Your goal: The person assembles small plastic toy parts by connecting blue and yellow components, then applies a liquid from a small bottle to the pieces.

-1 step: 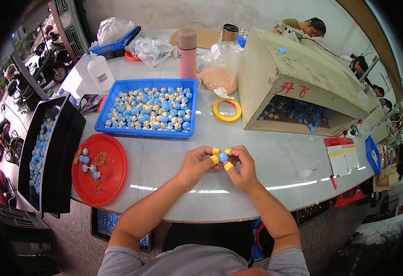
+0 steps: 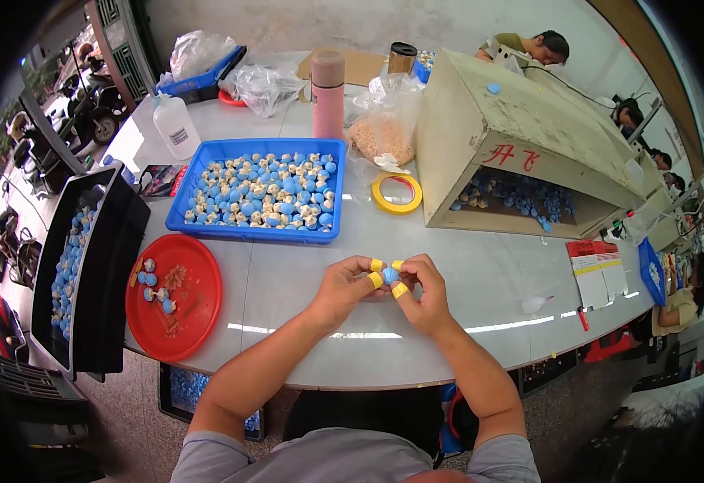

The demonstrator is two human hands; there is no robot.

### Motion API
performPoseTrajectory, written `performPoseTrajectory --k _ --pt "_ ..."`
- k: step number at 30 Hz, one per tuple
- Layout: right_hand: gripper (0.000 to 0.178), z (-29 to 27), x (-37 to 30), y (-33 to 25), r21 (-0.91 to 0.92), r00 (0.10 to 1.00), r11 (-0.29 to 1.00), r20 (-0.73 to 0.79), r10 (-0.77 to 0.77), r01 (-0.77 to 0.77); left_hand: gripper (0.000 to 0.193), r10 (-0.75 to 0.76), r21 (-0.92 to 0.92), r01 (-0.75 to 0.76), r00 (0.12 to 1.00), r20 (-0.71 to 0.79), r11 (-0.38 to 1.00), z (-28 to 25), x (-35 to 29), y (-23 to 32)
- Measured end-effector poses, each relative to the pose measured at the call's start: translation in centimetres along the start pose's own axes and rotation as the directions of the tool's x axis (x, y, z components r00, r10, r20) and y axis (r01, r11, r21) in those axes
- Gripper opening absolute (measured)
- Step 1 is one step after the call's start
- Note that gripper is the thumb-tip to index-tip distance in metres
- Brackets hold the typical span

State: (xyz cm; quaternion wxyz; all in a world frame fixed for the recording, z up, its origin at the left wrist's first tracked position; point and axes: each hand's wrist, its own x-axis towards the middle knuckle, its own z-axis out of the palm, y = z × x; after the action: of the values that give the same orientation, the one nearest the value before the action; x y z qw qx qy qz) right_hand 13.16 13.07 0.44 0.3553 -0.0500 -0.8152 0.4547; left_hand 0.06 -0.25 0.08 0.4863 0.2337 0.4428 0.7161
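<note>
Above the near middle of the table, my left hand [image 2: 342,293] and my right hand [image 2: 424,301] meet at a small round blue piece [image 2: 390,276]. Thumbs and forefingers of both hands close on it from either side, with yellow tape around the fingertips. The other fingers are curled and partly hidden. Beyond my hands, to the left, a blue tray [image 2: 247,234] is full of small blue-and-cream round figures. A red round plate [image 2: 197,326] at the left carries several such figures and some orange-pink scraps.
A tall black bin [image 2: 111,282] of blue pieces stands at the left table edge. A beige box [image 2: 456,121] with blue pieces inside sits at right. Yellow tape roll [image 2: 378,196], pink flask [image 2: 328,105], plastic bottle [image 2: 177,133] and bagged tan bits [image 2: 380,137] stand beyond.
</note>
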Motion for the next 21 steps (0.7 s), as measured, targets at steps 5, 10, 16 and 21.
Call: performPoseTrajectory --k 5,10,16,21 --pt "0.017 -0.17 -0.40 0.22 0.196 0.967 0.947 0.088 0.241 -0.254 0.023 -0.048 0.005 0.048 0.999 -0.015 0.999 0.26 0.10 0.00" --pt "0.015 -0.26 -0.38 0.28 0.407 0.921 0.826 0.158 0.356 -0.389 0.022 -0.068 0.021 0.068 0.998 -0.007 0.997 0.27 0.17 -0.01" --pt "0.014 -0.83 0.16 -0.17 0.402 0.898 0.804 0.238 0.371 -0.439 0.022 -0.051 0.093 0.050 0.999 0.007 0.994 -0.03 0.35 -0.14" --pt "0.011 -0.91 0.40 -0.29 0.366 0.877 0.801 0.280 0.391 -0.473 0.022 -0.059 0.108 0.059 0.998 -0.005 0.992 0.02 0.36 -0.27"
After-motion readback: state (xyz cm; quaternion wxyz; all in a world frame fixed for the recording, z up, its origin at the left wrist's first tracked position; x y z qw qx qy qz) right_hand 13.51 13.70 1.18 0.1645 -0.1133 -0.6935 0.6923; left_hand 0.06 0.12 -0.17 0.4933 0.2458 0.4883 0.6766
